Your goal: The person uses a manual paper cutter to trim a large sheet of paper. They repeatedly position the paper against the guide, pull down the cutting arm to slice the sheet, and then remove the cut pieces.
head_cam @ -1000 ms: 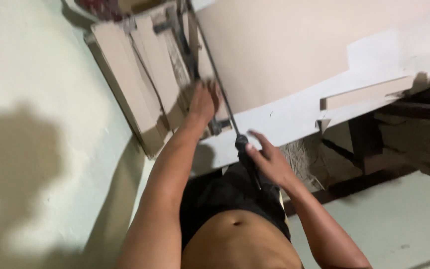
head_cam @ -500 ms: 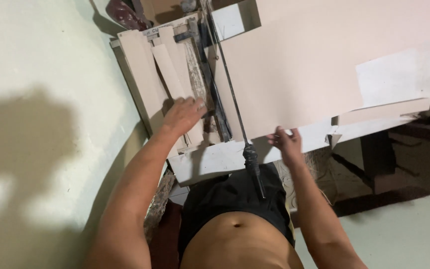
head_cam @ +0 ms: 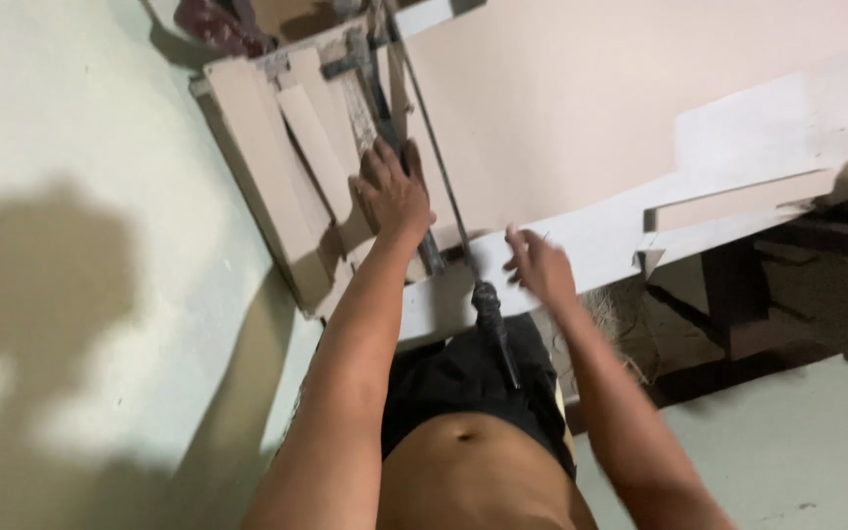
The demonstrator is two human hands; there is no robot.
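Note:
My left hand (head_cam: 392, 191) lies flat, fingers spread, on a stack of pale board strips (head_cam: 277, 157) next to a dark metal clamp bar of a lever cutter. The cutter's long thin arm (head_cam: 436, 177) runs down to a black handle (head_cam: 496, 324) near my waist. My right hand (head_cam: 539, 265) hovers with fingers apart over the white front edge of the bench (head_cam: 591, 245), just right of the handle, holding nothing. A large pale pink board (head_cam: 581, 108) lies on the bench to the right of the arm.
A pale green wall (head_cam: 71, 245) with shadows fills the left. A narrow board strip (head_cam: 738, 201) rests on the bench's right edge. Dark wooden framing (head_cam: 738, 314) and fibrous material sit under the bench. A reddish object (head_cam: 213, 20) lies at the top.
My left hand has moved up along the board strips toward the clamp bar. My right hand has shifted slightly from the bench edge and spread its fingers. The view has shifted a little.

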